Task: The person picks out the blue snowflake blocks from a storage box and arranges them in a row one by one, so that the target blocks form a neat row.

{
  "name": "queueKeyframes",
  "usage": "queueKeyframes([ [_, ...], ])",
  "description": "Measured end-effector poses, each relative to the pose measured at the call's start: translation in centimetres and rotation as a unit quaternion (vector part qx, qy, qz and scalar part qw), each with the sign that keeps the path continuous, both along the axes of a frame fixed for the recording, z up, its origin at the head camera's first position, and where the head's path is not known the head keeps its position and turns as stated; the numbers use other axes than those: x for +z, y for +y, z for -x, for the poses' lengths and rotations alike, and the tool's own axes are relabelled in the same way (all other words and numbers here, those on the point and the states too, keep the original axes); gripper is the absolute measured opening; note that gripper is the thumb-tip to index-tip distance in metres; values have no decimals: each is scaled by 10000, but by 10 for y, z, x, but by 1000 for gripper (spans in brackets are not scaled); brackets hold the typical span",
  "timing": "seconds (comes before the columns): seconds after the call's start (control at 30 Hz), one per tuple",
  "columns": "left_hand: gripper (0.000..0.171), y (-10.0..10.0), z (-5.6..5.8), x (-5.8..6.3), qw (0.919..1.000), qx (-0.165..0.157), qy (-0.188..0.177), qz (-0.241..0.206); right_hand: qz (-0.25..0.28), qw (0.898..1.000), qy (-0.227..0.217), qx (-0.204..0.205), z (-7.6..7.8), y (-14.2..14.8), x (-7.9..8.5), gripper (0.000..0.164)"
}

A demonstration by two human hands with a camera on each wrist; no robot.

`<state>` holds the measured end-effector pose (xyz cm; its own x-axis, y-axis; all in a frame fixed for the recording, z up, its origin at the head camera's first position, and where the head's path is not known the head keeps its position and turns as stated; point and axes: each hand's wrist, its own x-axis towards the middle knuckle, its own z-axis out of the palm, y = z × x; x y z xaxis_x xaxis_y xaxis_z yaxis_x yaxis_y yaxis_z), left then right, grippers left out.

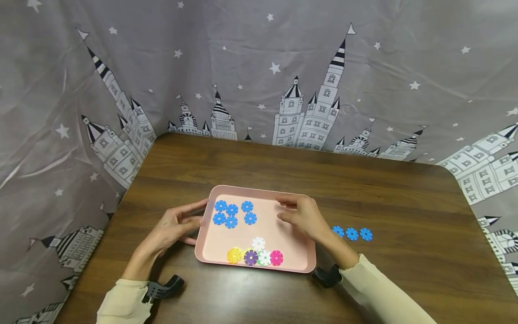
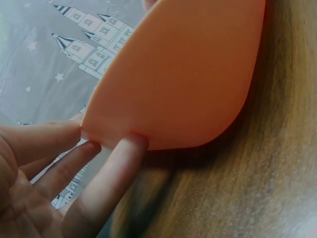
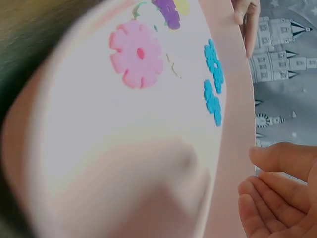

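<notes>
A pink tray (image 1: 243, 263) holds several notched plastic discs. My left hand (image 1: 173, 229) is at its left side, spread fingertips touching the outer wall and rim; the left wrist view shows one fingertip pressed to the tray's outer wall (image 2: 173, 74). Above the tray's right part hovers my right hand (image 1: 302, 216), fingers loosely bent and nothing between thumb and fingers (image 3: 282, 153). Blue discs (image 1: 231, 222) lie in the tray's far left area. Along its near wall are a yellow disc (image 1: 234, 255), a purple disc (image 1: 251, 257), white discs (image 1: 258, 243) and a pink disc (image 1: 277, 258).
Three blue discs (image 1: 352, 234) lie in a row on the wooden table (image 1: 404, 270), right of the tray and near my right forearm. A grey curtain (image 1: 243, 54) printed with castles and stars hangs behind the table and along its left side.
</notes>
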<state>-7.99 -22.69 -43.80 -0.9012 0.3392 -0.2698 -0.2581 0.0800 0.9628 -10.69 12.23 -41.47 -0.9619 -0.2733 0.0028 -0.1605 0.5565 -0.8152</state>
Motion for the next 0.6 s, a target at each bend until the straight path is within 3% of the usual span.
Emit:
queueKeyframes([
  [0.43, 62, -2, 0, 2, 10000, -17, -33, 51, 47, 9993, -175, 339, 10, -37, 0, 37],
  [0.6, 62, -2, -1, 1, 10000, -38, -41, -2, -95, 9988, -29, 485, 15, -49, -2, 37],
])
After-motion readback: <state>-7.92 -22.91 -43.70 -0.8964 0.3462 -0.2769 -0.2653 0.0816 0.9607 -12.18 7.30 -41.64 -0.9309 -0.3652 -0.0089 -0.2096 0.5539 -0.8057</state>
